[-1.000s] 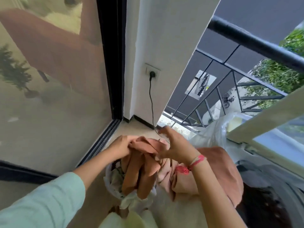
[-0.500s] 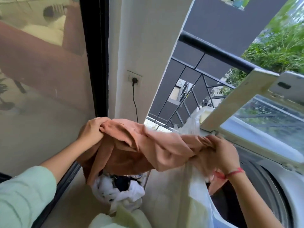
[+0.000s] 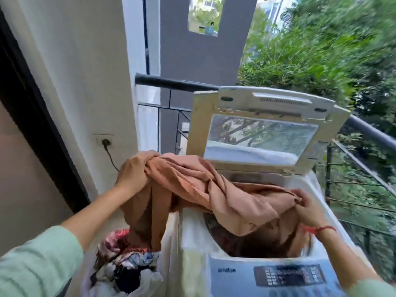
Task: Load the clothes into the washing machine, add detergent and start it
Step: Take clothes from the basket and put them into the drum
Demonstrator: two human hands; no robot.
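The big white washing machine stands on the right w/ its lid up, almost straight. A long orange-brown cloth stretches across the top. Its right part drops into the open tub & its left part hangs over a white bag of clothes just beside the machine. The left hand is up high on the left, fingers curled tight round a bunch of the cloth. The right hand is over the tub's right side, fingers pinching the other end. The blue button panel is at the front, blurry. A plug sits in the wall on the left. A red thread is round the right wrist
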